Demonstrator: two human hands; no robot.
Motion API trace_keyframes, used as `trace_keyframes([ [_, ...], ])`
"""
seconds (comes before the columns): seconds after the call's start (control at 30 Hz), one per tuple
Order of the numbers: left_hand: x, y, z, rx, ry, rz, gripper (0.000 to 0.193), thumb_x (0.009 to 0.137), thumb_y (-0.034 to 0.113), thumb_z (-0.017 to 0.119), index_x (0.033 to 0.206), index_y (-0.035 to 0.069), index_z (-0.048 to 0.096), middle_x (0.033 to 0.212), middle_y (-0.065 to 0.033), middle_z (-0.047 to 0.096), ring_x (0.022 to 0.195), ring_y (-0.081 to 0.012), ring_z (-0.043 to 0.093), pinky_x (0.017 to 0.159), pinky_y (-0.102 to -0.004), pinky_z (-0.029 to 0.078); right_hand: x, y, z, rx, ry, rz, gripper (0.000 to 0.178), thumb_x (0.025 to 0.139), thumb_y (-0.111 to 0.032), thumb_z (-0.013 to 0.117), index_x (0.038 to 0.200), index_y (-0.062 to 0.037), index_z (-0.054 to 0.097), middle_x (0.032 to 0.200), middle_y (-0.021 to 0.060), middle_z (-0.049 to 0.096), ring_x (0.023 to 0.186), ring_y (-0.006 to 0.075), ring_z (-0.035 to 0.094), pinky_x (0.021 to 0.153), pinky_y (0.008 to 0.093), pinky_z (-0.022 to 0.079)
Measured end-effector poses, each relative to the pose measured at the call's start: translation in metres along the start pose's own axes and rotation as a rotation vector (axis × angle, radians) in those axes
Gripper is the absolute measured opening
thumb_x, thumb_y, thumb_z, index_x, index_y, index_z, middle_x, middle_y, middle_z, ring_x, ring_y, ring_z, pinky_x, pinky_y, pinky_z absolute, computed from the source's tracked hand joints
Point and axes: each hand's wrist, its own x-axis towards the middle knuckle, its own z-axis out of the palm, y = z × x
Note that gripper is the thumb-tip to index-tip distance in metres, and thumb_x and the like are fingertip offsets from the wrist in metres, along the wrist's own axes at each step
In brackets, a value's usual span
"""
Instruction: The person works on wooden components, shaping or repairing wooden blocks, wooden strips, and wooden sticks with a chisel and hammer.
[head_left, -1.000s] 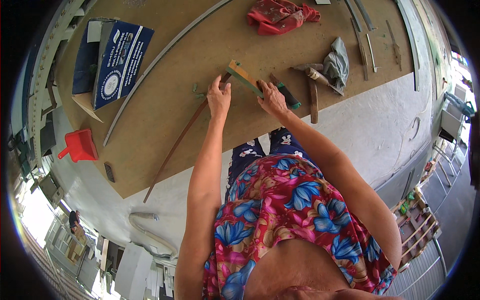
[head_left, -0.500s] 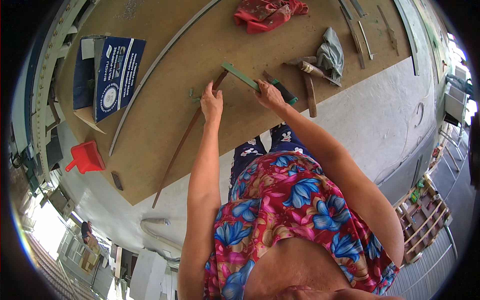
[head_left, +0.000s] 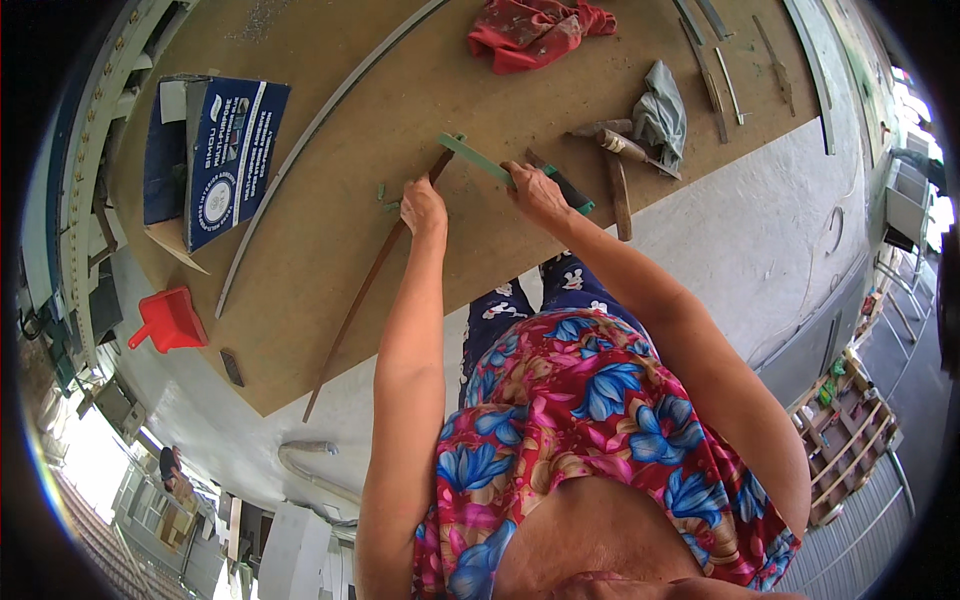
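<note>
My left hand (head_left: pixel 425 207) is closed round a long, thin brown strip (head_left: pixel 352 298), gripping it near its upper end. The strip slants down to the left, and its lower tip reaches past the tabletop's front edge. In my right hand (head_left: pixel 540 195) is a flat green bar (head_left: pixel 476 160), held by its right end. The bar's other end crosses the top of the brown strip and appears to touch it. Small green scraps (head_left: pixel 382 190) lie left of my left hand. A dark tool with a green handle (head_left: pixel 572 192) lies right beside my right hand.
On the brown tabletop (head_left: pixel 330 230), a hammer (head_left: pixel 620 190) and a grey cloth (head_left: pixel 660 115) lie to the right. A red cloth (head_left: pixel 535 35) is at the far side. A blue box (head_left: pixel 235 165), a curved metal strip (head_left: pixel 290 160) and a red dustpan (head_left: pixel 170 320) are left.
The green bar and my right hand have shifted slightly left. My left hand sits a little lower, still on the brown strip. A small green bit now shows at the bar's far end.
</note>
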Motion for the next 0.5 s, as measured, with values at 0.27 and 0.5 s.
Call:
trace_keyframes([
  [0.27, 0.01, -0.002, 0.013, -0.013, -0.043, -0.018, 0.017, 0.091, 0.008, 0.052, 0.091, 0.001, 0.068, 0.094, -0.0218, 0.067, 0.089, -0.0349, 0.068, 0.072, -0.0427, 0.057, 0.037, -0.019, 0.007, -0.026, 0.014, -0.032, 0.04, 0.086, -0.013, 0.061, 0.124, -0.0056, 0.054, 0.103, 0.0227, 0.062, 0.098, 0.0408, 0.06, 0.081, 0.0461, 0.049],
  [0.5, 0.009, 0.0, 0.009, 0.015, -0.057, 0.013, 0.012, 0.087, 0.003, 0.057, 0.091, 0.001, 0.068, 0.092, -0.0189, 0.066, 0.087, -0.0351, 0.068, 0.074, -0.0416, 0.058, 0.005, 0.019, 0.009, -0.006, -0.028, 0.014, 0.041, 0.086, -0.014, 0.061, 0.126, -0.0068, 0.052, 0.105, 0.0223, 0.061, 0.097, 0.0408, 0.061, 0.083, 0.0462, 0.049],
])
